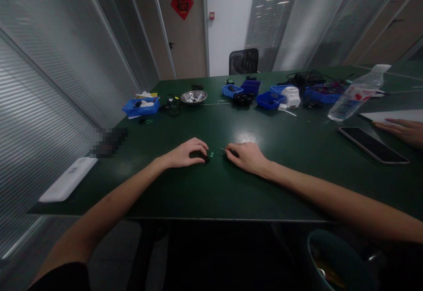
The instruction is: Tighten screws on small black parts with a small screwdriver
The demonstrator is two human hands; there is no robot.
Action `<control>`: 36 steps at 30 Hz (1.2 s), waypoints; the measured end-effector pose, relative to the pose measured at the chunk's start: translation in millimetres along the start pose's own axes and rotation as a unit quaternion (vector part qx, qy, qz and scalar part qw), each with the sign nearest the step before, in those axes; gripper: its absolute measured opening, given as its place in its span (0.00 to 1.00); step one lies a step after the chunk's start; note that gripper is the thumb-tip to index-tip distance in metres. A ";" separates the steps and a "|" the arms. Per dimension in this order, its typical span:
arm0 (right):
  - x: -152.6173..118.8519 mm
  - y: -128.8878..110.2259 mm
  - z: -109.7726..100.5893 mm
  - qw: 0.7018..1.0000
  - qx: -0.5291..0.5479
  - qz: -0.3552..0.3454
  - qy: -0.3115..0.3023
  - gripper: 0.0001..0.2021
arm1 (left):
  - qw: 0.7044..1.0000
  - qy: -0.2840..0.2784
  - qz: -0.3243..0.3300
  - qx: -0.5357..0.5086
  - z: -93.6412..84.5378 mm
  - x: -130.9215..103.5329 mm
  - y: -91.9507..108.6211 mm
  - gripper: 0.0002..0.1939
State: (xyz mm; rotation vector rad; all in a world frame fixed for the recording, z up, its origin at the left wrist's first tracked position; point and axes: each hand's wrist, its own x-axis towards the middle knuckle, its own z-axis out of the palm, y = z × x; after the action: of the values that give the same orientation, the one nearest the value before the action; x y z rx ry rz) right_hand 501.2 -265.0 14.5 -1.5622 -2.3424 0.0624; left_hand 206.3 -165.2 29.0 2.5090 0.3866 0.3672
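My left hand [185, 153] rests on the green table with its thumb and fingers curved round a small black part [206, 158]. Just beyond those fingertips lies a tiny green piece [212, 154], like a bit of circuit board; whether it touches the black part I cannot tell. To its right, my right hand [247, 156] is closed on a slim tool [222, 149]. A thin metal shaft sticks out from that grip toward the green piece, and a dark handle shows under the fingers. The tool's exact kind is too small to make out.
Across the back stand a metal bowl [194, 97], blue trays [269, 100] and a blue basket [141, 106]. At right are a tilted water bottle [358, 93], a phone [373, 145] and another person's hand [401, 130]. A white box [69, 179] lies left; a bin [337, 260] stands below the edge.
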 end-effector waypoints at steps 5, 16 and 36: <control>0.2 1.1 2.7 1.000 -0.013 0.000 0.004 0.15 | 0.998 -0.019 0.050 0.014 9.4 6.8 16.2 0.11; -1.1 0.6 0.2 1.000 -0.008 0.001 -0.001 0.16 | 0.963 0.063 -0.106 0.239 -38.4 -25.3 -72.4 0.19; -2.1 2.7 0.6 1.000 0.002 0.005 0.000 0.16 | 0.706 0.192 -0.550 0.404 -114.5 -137.4 -162.5 0.22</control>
State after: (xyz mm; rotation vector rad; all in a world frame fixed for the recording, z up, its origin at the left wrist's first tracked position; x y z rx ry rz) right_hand 504.2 -265.7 12.9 -1.5731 -2.3340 0.0690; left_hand 9.6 -27.2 3.4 2.3035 2.4967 0.2122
